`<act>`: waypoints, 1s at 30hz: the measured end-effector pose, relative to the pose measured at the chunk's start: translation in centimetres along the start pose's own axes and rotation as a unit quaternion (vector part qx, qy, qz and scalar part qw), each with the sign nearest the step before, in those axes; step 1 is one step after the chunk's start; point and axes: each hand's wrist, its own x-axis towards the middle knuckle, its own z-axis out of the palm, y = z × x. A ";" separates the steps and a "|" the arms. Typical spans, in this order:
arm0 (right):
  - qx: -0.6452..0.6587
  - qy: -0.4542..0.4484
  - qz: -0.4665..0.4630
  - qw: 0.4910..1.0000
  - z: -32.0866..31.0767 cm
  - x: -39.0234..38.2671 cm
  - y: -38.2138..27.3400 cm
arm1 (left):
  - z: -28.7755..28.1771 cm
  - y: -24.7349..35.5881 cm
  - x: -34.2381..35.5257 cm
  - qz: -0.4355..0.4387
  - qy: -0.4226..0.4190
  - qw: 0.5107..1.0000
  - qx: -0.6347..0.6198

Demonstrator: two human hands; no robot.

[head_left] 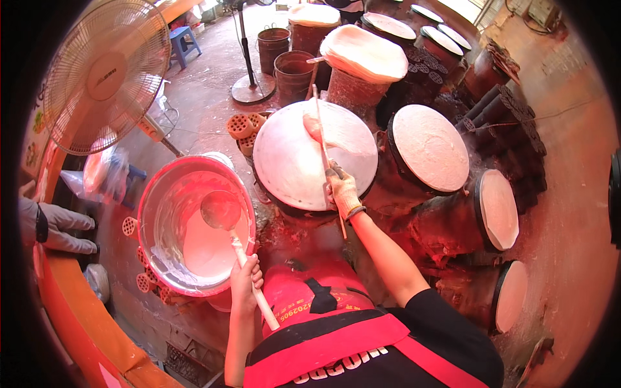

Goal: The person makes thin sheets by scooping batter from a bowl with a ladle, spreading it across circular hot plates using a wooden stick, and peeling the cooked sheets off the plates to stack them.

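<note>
My left hand (246,279) is closed around the pale handle of a long ladle (220,209). The ladle's round bowl is over a large tub (150,242) that holds thick pale batter (208,249). In a knitted work glove, my right hand (343,189) grips a long thin stick (323,139). The stick lies across a round griddle (284,165) in front of me. On the griddle's far right part is a whitish layer (346,129), with a bunched pinkish lump (313,124) beside the stick. I cannot tell whether the stick touches the griddle.
Several drum stoves topped with pale rounds, such as this one (430,149), curve along the right. Ahead, a stack of thin sheets (364,53) rests on a drum. Dark coal briquettes (504,129) are piled at right. A fan (103,77) and another person's legs (65,229) are at left.
</note>
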 end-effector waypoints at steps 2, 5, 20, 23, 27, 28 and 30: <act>-0.027 -0.040 -0.001 0.999 0.1 -0.7 -1.4 | 0.3 -0.9 0.2 0.011 0.007 1.000 -0.018; -0.064 -0.081 0.079 0.992 -3.9 -2.2 -2.6 | 0.7 -2.4 -0.2 0.028 0.049 0.998 -0.025; -0.188 -0.260 0.132 0.938 -12.0 1.1 -6.5 | 6.1 -8.6 -1.0 0.052 0.136 0.983 -0.110; -0.147 -0.192 0.088 0.966 -14.9 4.1 -6.1 | 7.5 -8.7 -1.5 0.073 0.157 0.980 -0.098; -0.140 -0.177 0.021 0.974 -12.2 8.8 -6.0 | 8.9 -10.0 -1.7 0.102 0.187 0.976 -0.044; -0.181 -0.234 0.012 0.955 -11.8 10.0 -5.4 | 9.4 -10.3 -1.6 0.103 0.190 0.975 -0.043; -0.206 -0.277 0.073 0.936 -9.7 7.9 -6.3 | 10.1 -11.4 -1.8 0.103 0.236 0.966 -0.025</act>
